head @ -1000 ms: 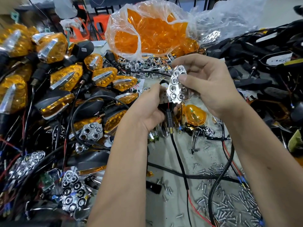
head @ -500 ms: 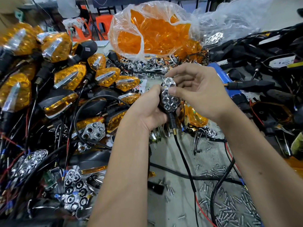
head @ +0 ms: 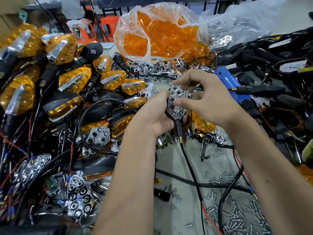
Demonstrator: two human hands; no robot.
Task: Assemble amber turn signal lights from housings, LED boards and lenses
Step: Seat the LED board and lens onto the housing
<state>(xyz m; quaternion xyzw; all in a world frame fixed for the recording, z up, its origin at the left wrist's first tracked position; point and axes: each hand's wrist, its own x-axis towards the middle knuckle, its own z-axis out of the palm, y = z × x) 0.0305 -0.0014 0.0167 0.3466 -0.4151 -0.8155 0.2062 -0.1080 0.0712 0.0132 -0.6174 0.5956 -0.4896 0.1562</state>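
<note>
At the far left, a pile of finished amber lights [head: 71,80] was stacked with stalks and wires trailing, apparently kept apart from the loose stock. Nearer the front left, spare chrome reflector boards [head: 77,199] were left within reach among the wiring. At centre rear, a clear bag of amber lenses [head: 159,36] was left open-mouthed toward the work area, presumably so the next part could be drawn out without delay. The left hand [head: 156,116] was curled around a black housing [head: 177,123], most of which was hidden by the fingers; the housing was held above the bench with its stalk and black cable [head: 191,167] hanging downward, which kept the open face turned toward the camera. A chrome reflector board [head: 175,103] was seated against that face. The right hand [head: 208,106] was set just to the right, its thumb pressed on the board's face and its fingers curled over the top edge, a hold judged suited to pushing the board home. Whether the board was fully seated could not be told. Further right, a blue power screwdriver [head: 228,82] lay on the bench, and loose screws [head: 240,216] were scattered at front right, ready for fastening.
</note>
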